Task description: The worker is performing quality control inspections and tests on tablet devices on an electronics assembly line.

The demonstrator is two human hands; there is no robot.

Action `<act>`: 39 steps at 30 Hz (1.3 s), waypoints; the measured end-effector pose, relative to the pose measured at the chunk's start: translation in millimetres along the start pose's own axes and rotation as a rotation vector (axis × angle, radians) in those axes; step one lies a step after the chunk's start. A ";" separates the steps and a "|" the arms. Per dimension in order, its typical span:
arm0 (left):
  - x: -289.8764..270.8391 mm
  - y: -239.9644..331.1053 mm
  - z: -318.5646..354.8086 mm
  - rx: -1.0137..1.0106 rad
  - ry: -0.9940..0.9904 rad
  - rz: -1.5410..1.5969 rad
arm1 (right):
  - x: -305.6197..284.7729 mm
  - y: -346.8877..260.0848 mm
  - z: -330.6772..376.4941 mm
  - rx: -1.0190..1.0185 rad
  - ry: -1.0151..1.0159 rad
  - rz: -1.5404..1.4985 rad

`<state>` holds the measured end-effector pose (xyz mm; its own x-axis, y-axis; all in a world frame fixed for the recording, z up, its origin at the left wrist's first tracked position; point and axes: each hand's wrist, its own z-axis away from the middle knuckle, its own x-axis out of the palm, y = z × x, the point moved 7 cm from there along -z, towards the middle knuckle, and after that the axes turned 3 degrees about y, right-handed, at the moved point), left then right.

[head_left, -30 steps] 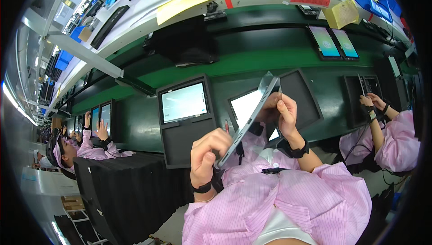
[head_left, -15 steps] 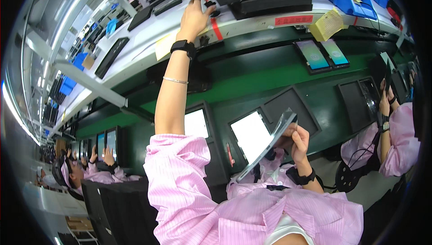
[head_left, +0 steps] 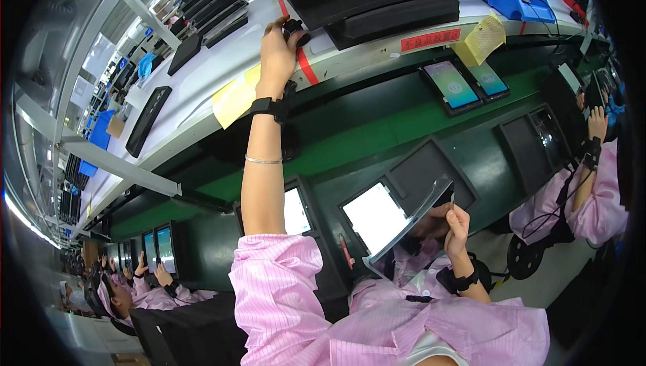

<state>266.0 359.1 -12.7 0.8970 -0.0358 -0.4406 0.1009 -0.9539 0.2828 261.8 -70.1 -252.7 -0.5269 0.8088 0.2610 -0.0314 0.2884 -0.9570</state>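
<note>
We reach our left hand [head_left: 277, 42] up to the shelf, its grip closed on a small black part [head_left: 294, 28]. Our right hand [head_left: 456, 221] pinches the tilted tablet [head_left: 407, 228] by its edge; best keep it steady, clear of the tabletop [head_left: 377, 130].

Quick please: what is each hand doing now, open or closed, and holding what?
Left hand: raised to the shelf, fingers closed on a small black object.
Right hand: closed, holding the tablet by its edge.
</note>
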 end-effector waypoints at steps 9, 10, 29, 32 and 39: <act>-16.6 32.4 -0.2 0.024 0.046 0.049 | -13.0 -0.4 -13.6 0.046 -0.054 0.030; -17.4 34.5 0.8 0.002 0.025 0.051 | -15.1 -1.0 -16.4 0.058 -0.064 0.034; -53.9 265.0 241.3 -0.736 -0.299 0.709 | -55.6 -38.9 -81.1 -0.074 -0.072 0.061; -54.9 269.4 248.7 -0.767 -0.196 0.779 | -48.0 -41.7 -80.8 -0.146 -0.115 0.026; -61.3 284.8 242.2 -0.609 -0.135 1.167 | -36.5 -34.8 -65.8 -0.038 -0.153 -0.137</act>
<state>135.5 17.4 -111.5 0.5419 -0.8023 0.2502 -0.4885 -0.0585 0.8706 338.0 -76.0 -220.6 -0.6429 0.6742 0.3634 -0.0810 0.4119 -0.9076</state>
